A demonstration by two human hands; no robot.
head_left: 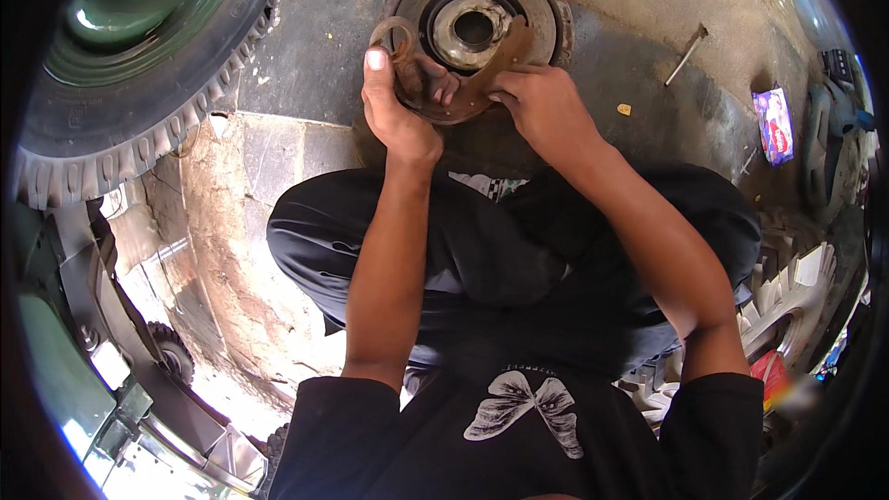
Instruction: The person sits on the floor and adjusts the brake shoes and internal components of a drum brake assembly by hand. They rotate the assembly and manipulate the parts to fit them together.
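Note:
Over a round metal drum [546, 5] on the floor, both of my hands work on a rusty curved metal piece [500, 63]. My left hand [405, 120] is wrapped round its left side, thumb up and fingertips curled inside the curve. A loop-shaped end [394, 30] shows above the thumb; whether it belongs to the same piece I cannot tell. Closed in a pinch, my right hand [546, 104] grips the piece's right side at the lower edge. The drum has a pale central hub [452, 32] with a dark hole, partly covered by the piece.
A large tyre [208, 65] on a green wheel stands at the upper left. Green vehicle parts [65, 361] lie lower left. To the right are a thin rod [683, 60], a purple packet [773, 125] and a small yellow scrap [624, 110]. My crossed legs [343, 222] are close below.

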